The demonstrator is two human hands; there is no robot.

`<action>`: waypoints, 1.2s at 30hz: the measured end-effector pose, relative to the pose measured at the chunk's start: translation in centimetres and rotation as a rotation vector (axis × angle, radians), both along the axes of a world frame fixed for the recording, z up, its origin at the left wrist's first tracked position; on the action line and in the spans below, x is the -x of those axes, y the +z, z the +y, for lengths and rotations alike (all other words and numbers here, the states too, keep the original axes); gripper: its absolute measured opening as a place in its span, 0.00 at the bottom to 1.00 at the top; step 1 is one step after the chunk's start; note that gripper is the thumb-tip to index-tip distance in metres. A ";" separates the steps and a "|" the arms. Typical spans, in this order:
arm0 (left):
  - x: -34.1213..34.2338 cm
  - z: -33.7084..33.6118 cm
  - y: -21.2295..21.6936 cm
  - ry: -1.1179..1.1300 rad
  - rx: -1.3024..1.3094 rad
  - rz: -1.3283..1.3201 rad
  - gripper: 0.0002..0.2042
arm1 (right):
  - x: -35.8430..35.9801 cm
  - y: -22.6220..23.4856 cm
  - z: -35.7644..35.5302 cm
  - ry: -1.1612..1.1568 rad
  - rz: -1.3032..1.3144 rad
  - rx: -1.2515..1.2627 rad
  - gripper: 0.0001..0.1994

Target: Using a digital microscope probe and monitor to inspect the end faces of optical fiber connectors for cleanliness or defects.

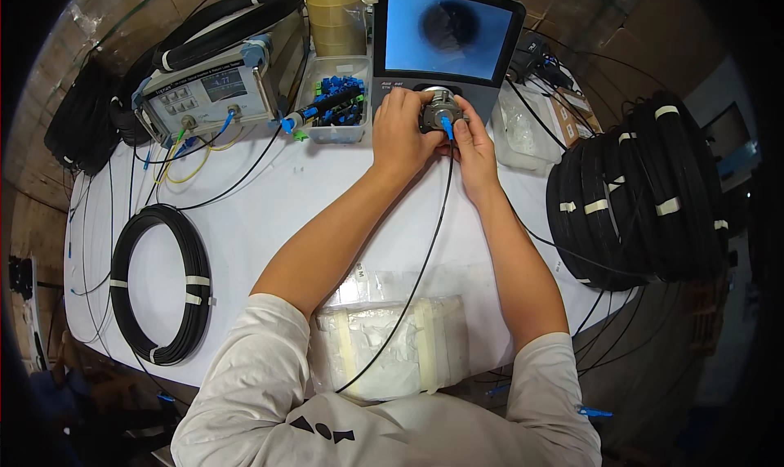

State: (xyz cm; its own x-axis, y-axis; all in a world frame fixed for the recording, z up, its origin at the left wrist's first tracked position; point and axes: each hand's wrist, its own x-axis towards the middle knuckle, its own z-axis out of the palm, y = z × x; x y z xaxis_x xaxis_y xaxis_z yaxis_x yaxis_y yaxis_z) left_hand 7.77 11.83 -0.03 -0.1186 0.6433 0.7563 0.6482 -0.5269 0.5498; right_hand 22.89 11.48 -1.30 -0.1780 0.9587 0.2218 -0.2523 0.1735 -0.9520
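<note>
Just below the inspection monitor (445,38), the left hand (403,132) wraps around a small metal probe head (441,107), fingers closed on it. Beside it, the right hand (472,144) pinches a blue connector (447,127) against that head, its black cable (416,279) trailing toward the person.

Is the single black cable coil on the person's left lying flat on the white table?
Yes, the black cable coil lies flat on the white table, left of the left hand.
</note>
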 end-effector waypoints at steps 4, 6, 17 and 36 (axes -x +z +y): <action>-0.1 0.1 0.0 0.004 0.010 -0.010 0.27 | 0.3 0.3 -0.2 0.003 0.035 0.000 0.25; -0.1 0.2 0.0 0.021 0.009 -0.003 0.26 | 0.2 0.1 0.1 0.012 0.022 -0.015 0.25; 0.9 -0.4 0.0 -0.105 -0.087 0.010 0.31 | 0.4 -0.3 -0.1 -0.045 -0.011 -0.058 0.24; 1.1 -0.3 0.4 -0.137 0.010 -0.004 0.31 | 0.0 -0.4 0.1 -0.080 -0.033 -0.085 0.22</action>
State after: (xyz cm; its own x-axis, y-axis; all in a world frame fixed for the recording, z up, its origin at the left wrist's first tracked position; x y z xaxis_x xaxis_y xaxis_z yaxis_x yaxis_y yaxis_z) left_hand 6.69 11.50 0.35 -0.0317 0.6609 0.7498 0.5685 -0.6051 0.5574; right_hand 22.91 11.62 -1.66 -0.1104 0.9480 0.2985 -0.2031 0.2725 -0.9405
